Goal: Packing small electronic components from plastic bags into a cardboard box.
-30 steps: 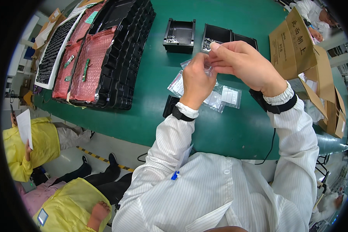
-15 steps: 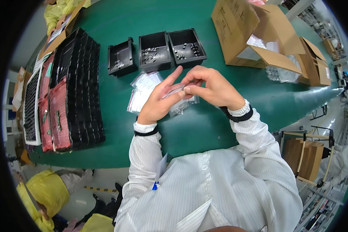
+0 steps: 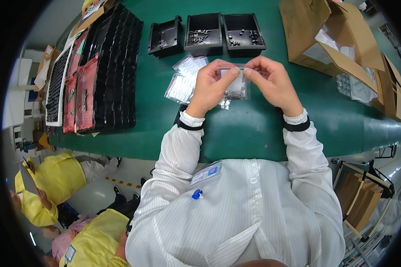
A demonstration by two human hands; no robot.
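Between my two hands is a clear zip bag (image 3: 239,92), with a white slip and small shiny parts inside. My left hand (image 3: 210,86) is closed, pinching the bag's upper edge on the left between thumb and fingers. The upper right corner is pinched by my right hand (image 3: 274,83). Clear bags with white printed labels (image 3: 180,87) lie on the table beside and partly behind my left hand. Just beyond my hands stand three black bins: the left bin (image 3: 166,51) holds small rings, the middle bin (image 3: 203,50) small pins, the right bin (image 3: 246,51) small dark pieces.
Tall stacked black trays (image 3: 120,75) stand at the left, next to red bubble-wrap packs (image 3: 85,95). An open cardboard box (image 3: 300,46) sits at the far right, with bubble wrap (image 3: 354,86) by it. People in yellow (image 3: 60,178) are at the lower left beyond the green table (image 3: 254,138).
My hands have drawn apart along the bag's top edge, and the bag now hangs flatter between them. The whole view has shifted, with the table things sitting farther right and higher.
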